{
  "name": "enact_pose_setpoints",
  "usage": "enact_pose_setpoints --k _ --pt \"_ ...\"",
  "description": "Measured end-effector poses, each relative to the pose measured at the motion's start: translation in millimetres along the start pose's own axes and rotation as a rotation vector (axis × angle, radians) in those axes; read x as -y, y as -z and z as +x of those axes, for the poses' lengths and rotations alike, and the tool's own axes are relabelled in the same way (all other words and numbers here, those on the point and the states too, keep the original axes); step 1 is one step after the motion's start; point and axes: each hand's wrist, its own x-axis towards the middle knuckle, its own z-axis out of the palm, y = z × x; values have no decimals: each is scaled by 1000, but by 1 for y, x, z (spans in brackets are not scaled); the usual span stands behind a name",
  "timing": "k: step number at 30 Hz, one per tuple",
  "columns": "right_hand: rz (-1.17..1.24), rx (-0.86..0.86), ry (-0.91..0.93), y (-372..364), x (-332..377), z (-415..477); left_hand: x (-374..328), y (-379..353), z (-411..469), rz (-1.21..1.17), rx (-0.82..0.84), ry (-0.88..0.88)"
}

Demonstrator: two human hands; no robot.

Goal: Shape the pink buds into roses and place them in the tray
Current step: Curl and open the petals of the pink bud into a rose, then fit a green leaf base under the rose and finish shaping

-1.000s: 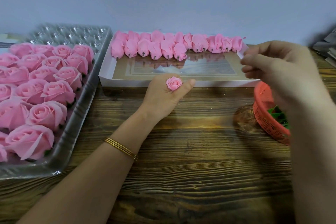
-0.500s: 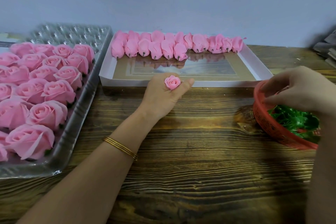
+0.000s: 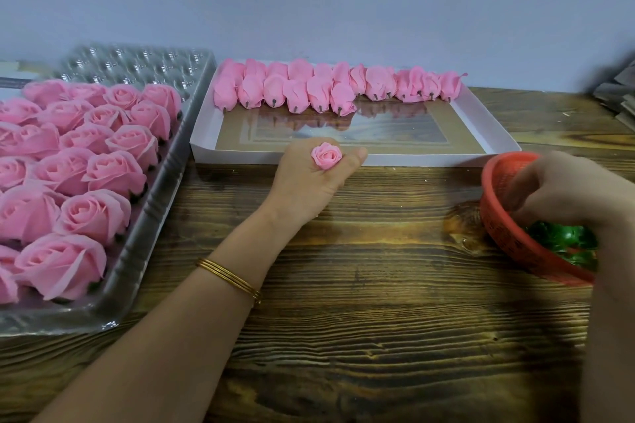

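Observation:
My left hand (image 3: 307,182) grips a small pink bud (image 3: 326,155) upright, just in front of the white box (image 3: 378,159). Several unshaped pink buds (image 3: 319,87) lie in rows along the box's far side. On the left, a clear plastic tray (image 3: 151,216) holds several finished pink roses (image 3: 92,213). My right hand (image 3: 563,189) reaches down into a red basket (image 3: 505,240) of green pieces (image 3: 563,239); its fingertips are hidden inside, so I cannot tell whether they hold anything.
Everything sits on a dark wooden table (image 3: 360,302) against a pale wall. The tray's far rows (image 3: 137,63) are bare cups. A stack of grey sheets (image 3: 618,99) lies at the far right edge.
My right hand came down from above the box's right end into the red basket and has sunk a little deeper. The left hand with the bud has stayed put.

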Motion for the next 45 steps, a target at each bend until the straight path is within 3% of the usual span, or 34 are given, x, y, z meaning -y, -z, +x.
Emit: enact_pose_setpoints --k 11,19,24,34,39,45 --pt "16 -86 -43 -2 -6 7 2 0 1 -22 4 5" --pt "157 -440 -5 -3 -15 15 5 -1 1 -38 -1 -11" --pt "333 -550 92 -2 -5 6 9 0 4 -47 2 -22" --pt "743 -340 358 -21 57 -13 8 -3 4 -79 -20 -22" --pt "734 -224 455 -42 79 -10 9 -3 4 -88 -22 -16" --pt "778 -64 428 -63 97 -15 12 -1 5 -98 13 26"
